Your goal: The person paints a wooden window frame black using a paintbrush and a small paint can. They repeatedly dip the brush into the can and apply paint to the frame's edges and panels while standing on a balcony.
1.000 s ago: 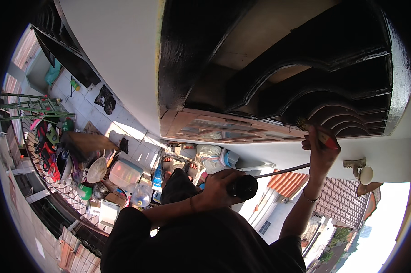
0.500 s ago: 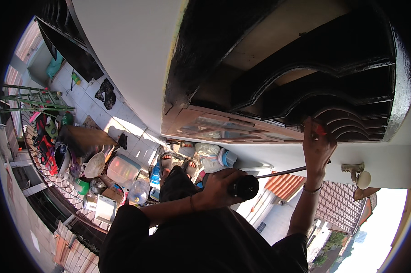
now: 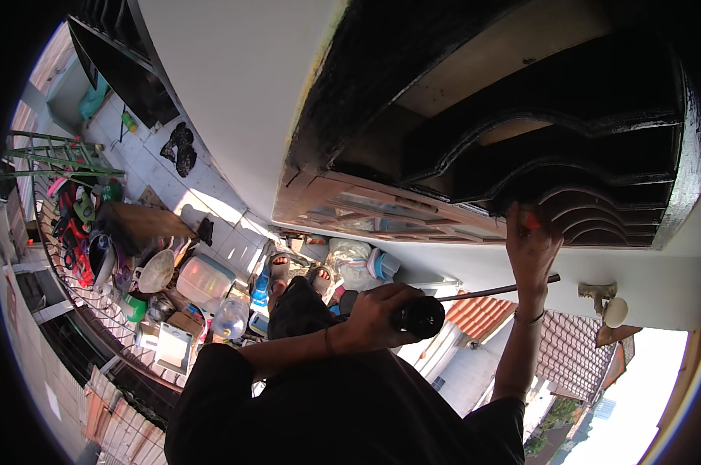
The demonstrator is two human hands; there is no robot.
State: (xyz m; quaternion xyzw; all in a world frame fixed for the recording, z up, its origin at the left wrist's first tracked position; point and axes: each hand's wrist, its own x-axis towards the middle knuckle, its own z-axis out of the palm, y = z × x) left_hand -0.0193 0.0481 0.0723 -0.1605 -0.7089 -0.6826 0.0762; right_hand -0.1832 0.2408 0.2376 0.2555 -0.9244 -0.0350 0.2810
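My left hand (image 3: 372,319) is wrapped round a small container with black contents (image 3: 419,318), held in front of my body. A thin dark stick (image 3: 513,290) runs from beside the container to behind my right wrist. My right hand (image 3: 533,246), raised to the slatted wooden vent (image 3: 552,167) above the window, has its fingers closed on a small red-handled tool (image 3: 530,222). The tool's tip is hidden in the dark slats, so its kind cannot be told. Wet-looking black paint coats the frame and the upper wavy slats; the lower slats look browner.
A brown window frame (image 3: 381,211) lies below the vent, beside the white wall (image 3: 234,85). A lamp (image 3: 616,311) juts from the wall at right. Below left are a clear plastic box (image 3: 205,280), a green stepladder (image 3: 63,155), a railing and clutter. My feet (image 3: 279,267) stand among bags.
My right hand has shifted slightly left and down along the slats with the red-handled tool. The view has tilted a little. My left hand keeps holding the container.
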